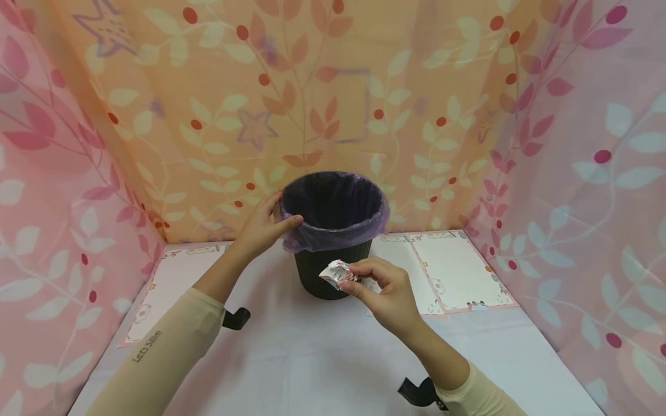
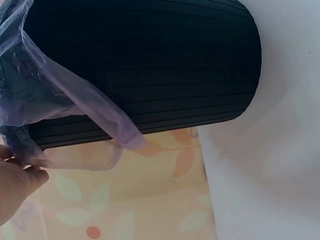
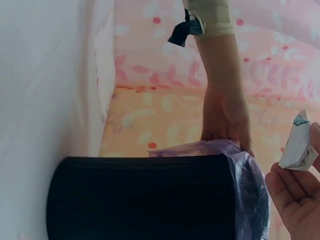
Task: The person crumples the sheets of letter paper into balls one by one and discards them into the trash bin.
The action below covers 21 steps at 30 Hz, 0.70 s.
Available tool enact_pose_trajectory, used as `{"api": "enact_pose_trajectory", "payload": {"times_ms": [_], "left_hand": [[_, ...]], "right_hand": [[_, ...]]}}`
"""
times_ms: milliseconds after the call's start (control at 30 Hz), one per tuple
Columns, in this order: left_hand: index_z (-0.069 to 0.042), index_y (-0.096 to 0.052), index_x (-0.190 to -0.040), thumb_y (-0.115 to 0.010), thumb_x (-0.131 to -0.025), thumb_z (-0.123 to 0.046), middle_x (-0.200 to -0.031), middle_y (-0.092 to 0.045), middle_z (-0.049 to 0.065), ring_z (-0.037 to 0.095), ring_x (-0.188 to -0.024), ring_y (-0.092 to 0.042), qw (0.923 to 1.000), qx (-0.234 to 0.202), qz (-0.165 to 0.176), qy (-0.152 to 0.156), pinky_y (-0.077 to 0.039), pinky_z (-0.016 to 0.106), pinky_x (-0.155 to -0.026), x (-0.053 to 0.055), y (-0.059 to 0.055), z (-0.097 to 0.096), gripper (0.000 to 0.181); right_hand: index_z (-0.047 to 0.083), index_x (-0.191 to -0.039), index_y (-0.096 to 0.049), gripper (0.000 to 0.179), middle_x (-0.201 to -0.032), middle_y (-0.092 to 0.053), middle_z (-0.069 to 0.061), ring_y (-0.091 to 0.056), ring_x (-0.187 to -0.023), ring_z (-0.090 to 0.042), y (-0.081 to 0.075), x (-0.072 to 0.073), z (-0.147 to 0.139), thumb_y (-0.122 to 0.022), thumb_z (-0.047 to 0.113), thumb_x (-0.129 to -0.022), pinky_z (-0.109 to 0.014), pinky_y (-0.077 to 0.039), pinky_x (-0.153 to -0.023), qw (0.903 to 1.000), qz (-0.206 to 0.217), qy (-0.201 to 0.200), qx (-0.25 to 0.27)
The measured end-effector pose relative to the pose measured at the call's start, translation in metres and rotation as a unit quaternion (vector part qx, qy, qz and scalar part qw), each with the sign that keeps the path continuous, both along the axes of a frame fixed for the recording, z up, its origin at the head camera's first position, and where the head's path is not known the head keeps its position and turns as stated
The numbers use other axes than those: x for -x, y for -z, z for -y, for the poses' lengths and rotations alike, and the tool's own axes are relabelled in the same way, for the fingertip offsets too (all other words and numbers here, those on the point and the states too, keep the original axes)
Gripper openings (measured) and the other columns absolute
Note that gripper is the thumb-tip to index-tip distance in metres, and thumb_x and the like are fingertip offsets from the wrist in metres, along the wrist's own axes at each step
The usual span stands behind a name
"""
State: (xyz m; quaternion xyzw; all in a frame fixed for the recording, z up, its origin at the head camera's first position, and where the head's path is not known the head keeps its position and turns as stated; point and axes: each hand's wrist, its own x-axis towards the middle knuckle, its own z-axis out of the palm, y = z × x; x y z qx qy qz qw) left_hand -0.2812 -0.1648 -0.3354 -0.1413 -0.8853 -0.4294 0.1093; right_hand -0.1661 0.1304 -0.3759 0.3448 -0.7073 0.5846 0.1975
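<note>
Inspected from beside the stall: patterned cloth walls enclose the left, right and far sides of a white surface. A black ribbed bin stands upright toward the far side, its long axis vertical, mouth upward. A thin purple liner is turned down over the rim and hangs loosely outside. Decorated sheets lie flat at either side: one at left, others at right.

The left hand holds the bin at the left of its lined rim, thumb on the near side, fingers partly hidden by the plastic. The right hand is near and right of the bin, partly closed, thumb and forefinger pinching the smallest item noted: a crumpled white wad, apparently paper, with some printed marks.

Governing relation: the wad sits at the right hand's fingertips, on the near side of the bin and apart from it, with the mouth lying farther off and slightly left. The wad's longer axis runs roughly left to right in the head view. The right hand is plainly the nearer one to it; its exact height against the rim cannot be certified.

Container: lined inside, dark within; the bottom is hidden and no contents can be made out.
</note>
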Motion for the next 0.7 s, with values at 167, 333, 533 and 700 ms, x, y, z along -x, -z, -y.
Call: {"api": "enact_pose_trajectory", "payload": {"times_ms": [167,333,533,700], "left_hand": [[-0.006,-0.029,-0.161,-0.075,-0.087,-0.059,-0.168,-0.027,0.014,0.033,-0.156,-0.023,0.9999,-0.007,0.012,0.003,-0.023,0.055,-0.125,-0.001,-0.001,0.000,0.103],[-0.005,-0.027,-0.161,-0.076,-0.087,-0.058,-0.168,-0.027,0.014,0.032,-0.156,-0.023,0.9997,-0.013,0.020,0.008,-0.022,0.053,-0.126,-0.003,-0.002,-0.001,0.103],[-0.004,-0.025,-0.162,-0.075,-0.088,-0.058,-0.168,-0.026,0.015,0.033,-0.155,-0.023,0.9995,-0.013,0.025,0.013,-0.024,0.054,-0.125,-0.002,-0.004,0.000,0.104],[-0.004,-0.025,-0.162,-0.075,-0.088,-0.058,-0.167,-0.028,0.015,0.031,-0.155,-0.025,0.9996,-0.011,0.021,0.015,-0.025,0.053,-0.125,-0.001,-0.002,0.000,0.104]], "right_hand": [[0.009,-0.104,-0.078,0.029,-0.101,-0.076,-0.004,-0.070,-0.093,-0.017,-0.026,0.005,-0.008,-0.087,0.001,-0.078,-0.028,-0.060,-0.084,0.9985,-0.043,0.001,-0.033],[0.008,-0.103,-0.078,0.031,-0.099,-0.077,-0.002,-0.071,-0.092,-0.016,-0.059,0.017,-0.018,-0.088,-0.002,-0.075,-0.029,-0.060,-0.087,0.9948,-0.081,0.001,-0.062],[0.007,-0.105,-0.078,0.034,-0.096,-0.076,-0.001,-0.069,-0.088,-0.014,-0.102,0.036,-0.026,-0.088,-0.005,-0.074,-0.027,-0.060,-0.081,0.9891,-0.107,-0.009,-0.101],[0.009,-0.105,-0.079,0.028,-0.094,-0.076,0.000,-0.070,-0.088,-0.012,-0.135,0.055,-0.026,-0.088,0.004,-0.079,-0.021,-0.058,-0.080,0.9816,-0.113,0.004,-0.154]]}}
